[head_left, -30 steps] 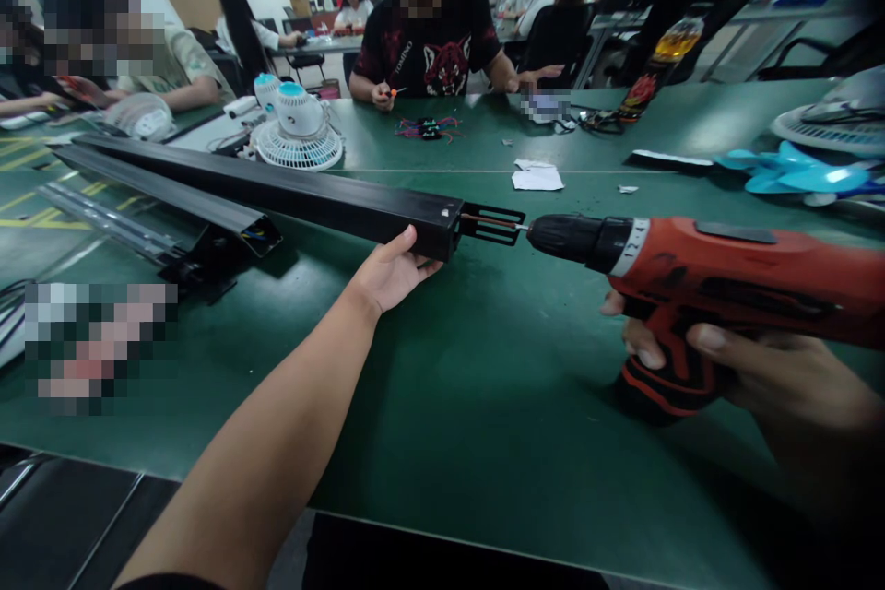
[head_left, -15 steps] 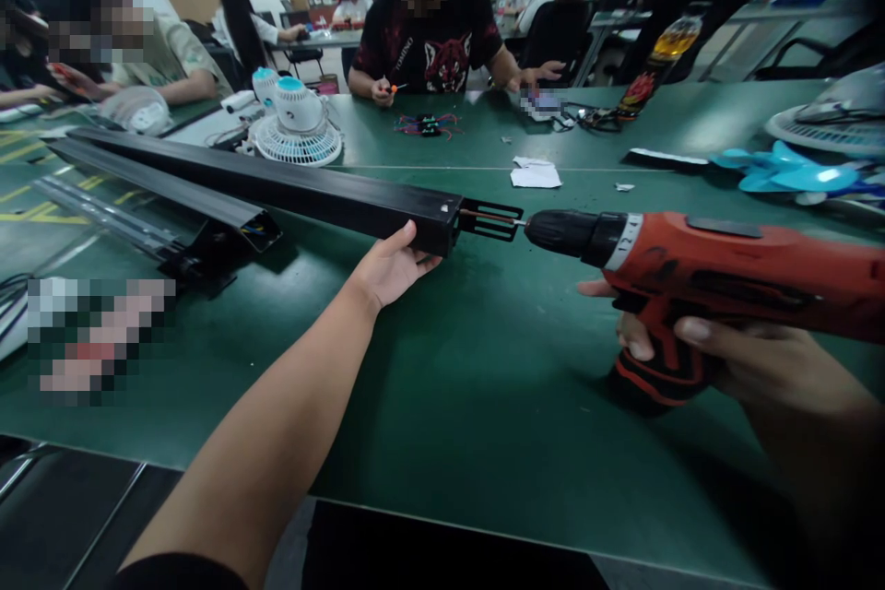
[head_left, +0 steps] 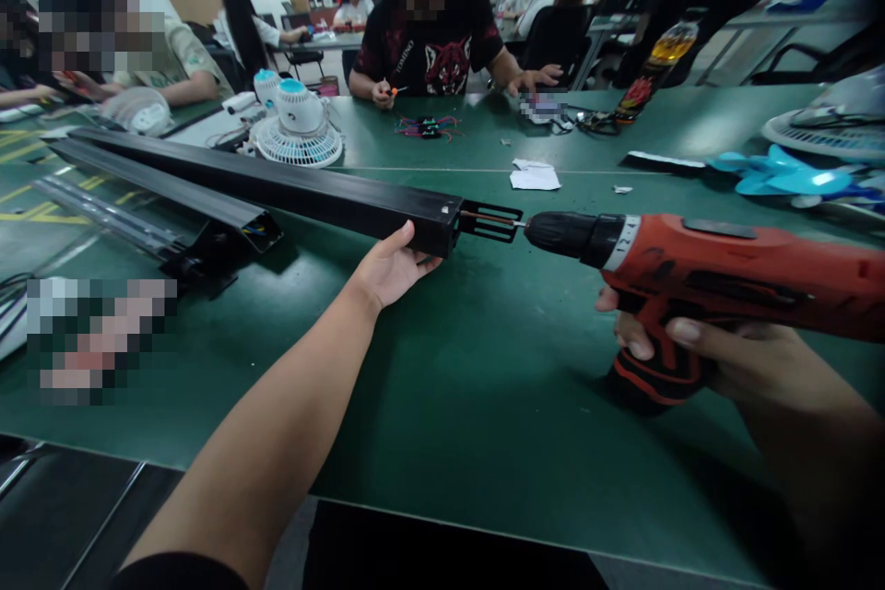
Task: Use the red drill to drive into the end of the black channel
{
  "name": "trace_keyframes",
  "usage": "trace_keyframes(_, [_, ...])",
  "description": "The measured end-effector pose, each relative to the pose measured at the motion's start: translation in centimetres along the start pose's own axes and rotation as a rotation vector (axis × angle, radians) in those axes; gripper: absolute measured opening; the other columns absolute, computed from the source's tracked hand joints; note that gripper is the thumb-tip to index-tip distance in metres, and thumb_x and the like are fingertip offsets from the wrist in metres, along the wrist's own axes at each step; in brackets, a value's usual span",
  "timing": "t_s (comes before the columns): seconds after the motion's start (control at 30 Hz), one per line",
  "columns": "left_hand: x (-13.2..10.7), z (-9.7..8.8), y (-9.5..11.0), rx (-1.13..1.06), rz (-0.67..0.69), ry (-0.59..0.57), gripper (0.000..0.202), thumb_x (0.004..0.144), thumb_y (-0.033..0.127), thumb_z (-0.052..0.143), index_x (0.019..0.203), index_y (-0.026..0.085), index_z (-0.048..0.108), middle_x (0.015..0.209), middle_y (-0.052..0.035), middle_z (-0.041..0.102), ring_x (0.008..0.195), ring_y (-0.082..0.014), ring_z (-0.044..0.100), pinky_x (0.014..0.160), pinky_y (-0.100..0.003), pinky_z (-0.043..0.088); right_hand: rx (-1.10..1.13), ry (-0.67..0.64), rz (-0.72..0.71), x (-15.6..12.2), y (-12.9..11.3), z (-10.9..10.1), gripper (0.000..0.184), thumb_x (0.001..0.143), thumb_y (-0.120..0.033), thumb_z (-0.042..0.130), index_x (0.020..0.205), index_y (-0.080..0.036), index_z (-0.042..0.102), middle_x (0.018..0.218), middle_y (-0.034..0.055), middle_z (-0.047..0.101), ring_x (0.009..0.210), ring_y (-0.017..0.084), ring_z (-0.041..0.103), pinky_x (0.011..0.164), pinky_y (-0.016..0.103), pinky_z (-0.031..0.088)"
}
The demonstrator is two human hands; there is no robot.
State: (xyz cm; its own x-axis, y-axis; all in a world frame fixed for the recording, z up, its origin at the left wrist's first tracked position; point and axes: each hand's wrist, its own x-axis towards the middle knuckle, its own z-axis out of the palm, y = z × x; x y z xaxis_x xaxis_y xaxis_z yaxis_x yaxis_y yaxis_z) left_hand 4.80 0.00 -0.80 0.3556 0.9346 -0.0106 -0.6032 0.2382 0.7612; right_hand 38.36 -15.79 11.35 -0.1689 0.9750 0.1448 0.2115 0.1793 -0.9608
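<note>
My left hand [head_left: 395, 269] grips the near end of a long black square tube [head_left: 332, 194], thumb on its side and fingers underneath. A slotted black bracket [head_left: 508, 236] sticks out of that end. In my right hand [head_left: 733, 359] is a red and black cordless drill [head_left: 712, 272], fingers wrapped round its handle. The long thin bit [head_left: 522, 224] in its chuck reaches over the bracket toward the tube's end; where its tip meets the tube is too small to make out. A second black profile [head_left: 172, 184] lies beside the tube, wires showing at its end.
Left of the tubes lies a clear rail [head_left: 111, 217]. Behind them stands a white fan [head_left: 299, 124]. White paper [head_left: 535, 175], blue fan blades [head_left: 778, 173] and a drink bottle [head_left: 654, 69] lie farther back. Across the green table [head_left: 470, 406] a person sits near a small wired board [head_left: 427, 126].
My right index finger has drawn back toward the drill's trigger. The drill has shifted very slightly; the tube and my left hand stay in place.
</note>
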Motion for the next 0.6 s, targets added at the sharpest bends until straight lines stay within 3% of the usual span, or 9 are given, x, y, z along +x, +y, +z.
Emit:
trace_keyframes(0.23, [-0.3,0.5,0.3,0.034,0.004,0.017,0.050,0.081,0.051,0.115,0.116,0.027,0.090,0.117,-0.0087,0.092,0.121,-0.0321,0.085,0.113,-0.048,0.064,0.175,-0.016,-0.046,-0.1,0.4,-0.1,0.043,0.066,-0.048,0.068,0.098,-0.020,0.073,0.063,0.0084,0.064,0.047,0.022,0.053,0.033,0.032,0.043])
trace_keyframes(0.37, [-0.6,1.0,0.6,0.042,0.000,0.032,0.046,0.073,0.044,0.117,0.106,0.025,0.090,0.110,-0.0075,0.092,0.110,-0.0281,0.084,0.110,-0.047,0.065,0.148,-0.036,-0.060,-0.1,0.9,-0.4,0.042,0.069,-0.049,0.066,0.098,-0.019,0.073,0.058,0.0069,0.063,0.047,0.022,0.054,0.034,0.032,0.043])
trace_keyframes(0.6, [-0.6,1.4,0.7,0.022,-0.009,0.053,0.047,0.068,0.040,0.117,0.104,0.025,0.091,0.107,-0.0067,0.091,0.107,-0.0272,0.081,0.108,-0.046,0.065,0.086,-0.029,-0.039,-0.1,0.8,-0.3,0.045,0.069,-0.050,0.066,0.102,-0.019,0.068,0.054,0.0047,0.061,0.047,0.021,0.052,0.036,0.031,0.042])
